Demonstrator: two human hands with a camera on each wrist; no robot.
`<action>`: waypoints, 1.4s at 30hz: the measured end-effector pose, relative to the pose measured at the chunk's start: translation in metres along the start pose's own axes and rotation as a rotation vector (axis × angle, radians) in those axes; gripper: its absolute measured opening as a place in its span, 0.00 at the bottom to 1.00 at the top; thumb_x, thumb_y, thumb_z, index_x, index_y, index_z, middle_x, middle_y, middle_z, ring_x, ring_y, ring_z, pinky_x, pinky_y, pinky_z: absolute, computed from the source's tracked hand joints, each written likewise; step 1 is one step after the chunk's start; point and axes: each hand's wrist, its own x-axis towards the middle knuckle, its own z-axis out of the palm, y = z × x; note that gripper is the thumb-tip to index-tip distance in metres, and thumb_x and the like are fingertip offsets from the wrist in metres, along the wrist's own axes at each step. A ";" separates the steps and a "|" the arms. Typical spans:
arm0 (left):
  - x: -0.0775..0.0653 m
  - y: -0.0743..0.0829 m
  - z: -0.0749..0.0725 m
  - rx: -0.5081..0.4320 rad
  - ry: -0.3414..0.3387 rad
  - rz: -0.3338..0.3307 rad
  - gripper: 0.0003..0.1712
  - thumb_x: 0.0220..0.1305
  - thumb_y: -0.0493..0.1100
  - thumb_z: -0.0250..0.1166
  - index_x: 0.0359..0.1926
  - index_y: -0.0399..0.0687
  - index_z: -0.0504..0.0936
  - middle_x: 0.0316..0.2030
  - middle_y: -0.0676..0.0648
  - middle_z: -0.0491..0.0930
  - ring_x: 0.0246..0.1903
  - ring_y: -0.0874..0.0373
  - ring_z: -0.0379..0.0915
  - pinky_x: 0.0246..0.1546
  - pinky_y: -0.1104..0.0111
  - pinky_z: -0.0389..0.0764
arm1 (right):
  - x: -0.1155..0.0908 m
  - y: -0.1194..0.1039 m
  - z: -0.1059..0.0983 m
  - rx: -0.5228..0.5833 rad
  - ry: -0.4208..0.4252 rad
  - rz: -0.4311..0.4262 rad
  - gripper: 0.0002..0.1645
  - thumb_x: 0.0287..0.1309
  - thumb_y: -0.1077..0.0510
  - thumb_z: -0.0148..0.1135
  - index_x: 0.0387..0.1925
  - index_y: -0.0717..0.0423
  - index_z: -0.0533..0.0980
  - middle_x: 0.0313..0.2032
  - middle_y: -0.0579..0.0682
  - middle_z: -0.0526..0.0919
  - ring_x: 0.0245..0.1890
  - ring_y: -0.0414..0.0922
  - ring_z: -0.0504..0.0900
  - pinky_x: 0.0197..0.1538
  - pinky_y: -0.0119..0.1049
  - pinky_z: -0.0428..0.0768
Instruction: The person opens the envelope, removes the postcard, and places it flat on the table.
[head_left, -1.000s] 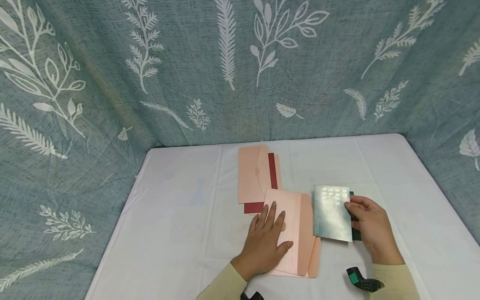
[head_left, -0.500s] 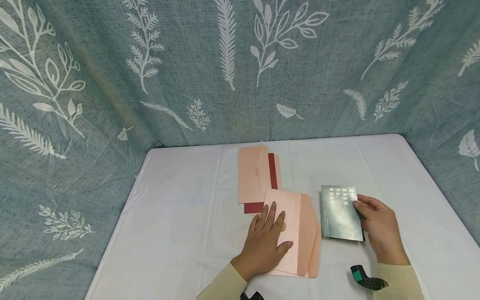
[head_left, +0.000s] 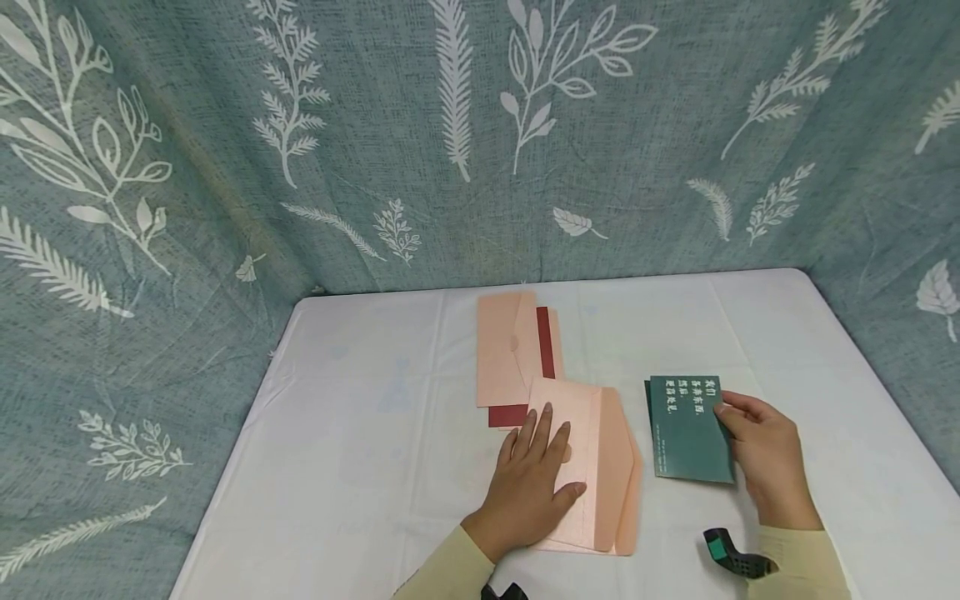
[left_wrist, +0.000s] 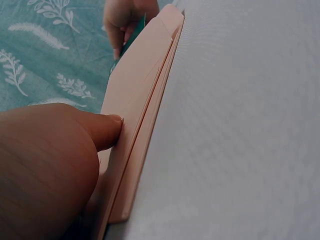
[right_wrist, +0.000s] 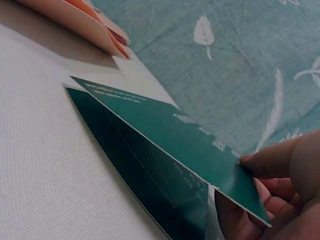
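My right hand [head_left: 768,457] pinches the right edge of a dark green card [head_left: 690,442] printed with white characters. Beneath it is a second green card [right_wrist: 132,160], seen in the right wrist view with a gap between the two; in the head view only a sliver shows at the left. Whether my fingers also touch the lower card, I cannot tell. My left hand [head_left: 527,492] rests with fingers spread on a pale pink envelope [head_left: 611,467], flap unfolded to the right. Another peach envelope [head_left: 631,521] lies under that one.
Behind my left hand lie a peach envelope [head_left: 498,350] and a dark red piece [head_left: 546,342], partly covered. A white cloth [head_left: 360,433] covers the table, and a leaf-patterned curtain [head_left: 390,125] hangs at its back and sides. Each wrist wears a black device [head_left: 738,562].
My right hand has moved the green card to the right, over the lower one. Its glare has gone, so the print shows clearly. My left hand has stayed in place.
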 end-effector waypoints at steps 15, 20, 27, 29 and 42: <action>0.000 -0.005 0.007 -0.006 0.036 0.014 0.45 0.82 0.62 0.57 0.87 0.44 0.57 0.87 0.39 0.38 0.85 0.44 0.31 0.79 0.43 0.46 | -0.001 0.000 -0.001 -0.041 0.003 -0.014 0.28 0.84 0.53 0.57 0.72 0.67 0.75 0.52 0.58 0.81 0.41 0.43 0.78 0.34 0.29 0.80; -0.001 -0.004 0.006 -0.004 0.032 0.011 0.45 0.82 0.62 0.57 0.87 0.44 0.57 0.87 0.40 0.38 0.85 0.45 0.30 0.79 0.43 0.46 | 0.000 0.001 -0.002 -0.040 0.014 -0.009 0.27 0.84 0.53 0.57 0.72 0.66 0.76 0.50 0.57 0.82 0.40 0.42 0.78 0.34 0.30 0.81; -0.001 -0.004 0.005 -0.009 0.031 0.007 0.45 0.82 0.62 0.57 0.87 0.45 0.57 0.87 0.40 0.38 0.85 0.45 0.30 0.79 0.43 0.45 | 0.003 0.004 -0.004 -0.044 0.026 0.002 0.28 0.84 0.51 0.56 0.73 0.65 0.75 0.55 0.61 0.82 0.44 0.44 0.81 0.37 0.28 0.84; -0.001 -0.004 0.005 -0.011 0.030 0.007 0.45 0.82 0.62 0.57 0.87 0.45 0.57 0.87 0.40 0.38 0.85 0.45 0.30 0.79 0.43 0.45 | 0.004 0.004 -0.004 -0.043 0.032 0.008 0.28 0.84 0.51 0.56 0.73 0.64 0.75 0.57 0.61 0.82 0.45 0.45 0.81 0.37 0.28 0.84; -0.001 -0.005 0.006 -0.015 0.022 0.006 0.46 0.82 0.63 0.57 0.87 0.44 0.57 0.87 0.40 0.37 0.85 0.45 0.29 0.79 0.44 0.44 | 0.005 0.007 -0.008 -0.001 0.062 0.019 0.26 0.84 0.53 0.56 0.71 0.66 0.76 0.58 0.63 0.84 0.39 0.38 0.84 0.39 0.28 0.85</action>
